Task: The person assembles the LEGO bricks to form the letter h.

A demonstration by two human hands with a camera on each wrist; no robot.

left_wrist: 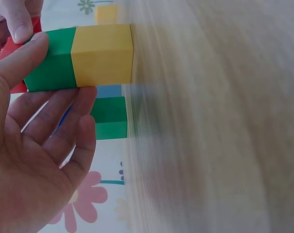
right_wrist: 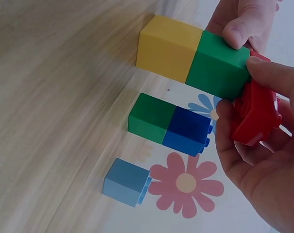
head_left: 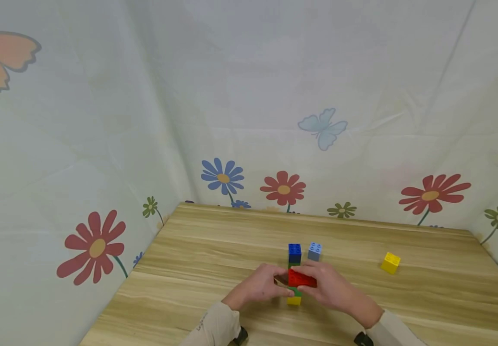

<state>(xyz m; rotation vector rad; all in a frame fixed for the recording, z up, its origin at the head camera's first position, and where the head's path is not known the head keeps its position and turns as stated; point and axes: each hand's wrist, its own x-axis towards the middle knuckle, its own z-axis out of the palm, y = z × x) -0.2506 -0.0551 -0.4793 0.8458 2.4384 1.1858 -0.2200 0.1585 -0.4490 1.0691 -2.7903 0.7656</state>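
Observation:
A green brick (right_wrist: 218,65) sits on a yellow brick (right_wrist: 170,47), forming a short stack near the front of the table. My left hand (head_left: 263,287) grips this stack at the green brick, with the thumb on the near side and fingers behind. My right hand (head_left: 332,287) holds a red brick (right_wrist: 256,114) between thumb and fingers. That red brick lies at the top of the green one, its far part reaching out to the right. Fingers hide where the two meet, so I cannot tell whether they are joined.
Behind the hands stands a dark blue brick (head_left: 294,252) on another green brick (right_wrist: 150,115). A light blue brick (head_left: 315,252) is to its right. Farther right lies a single yellow brick (head_left: 390,263). A flowered cloth (head_left: 249,120) hangs beyond the wooden table (head_left: 179,288).

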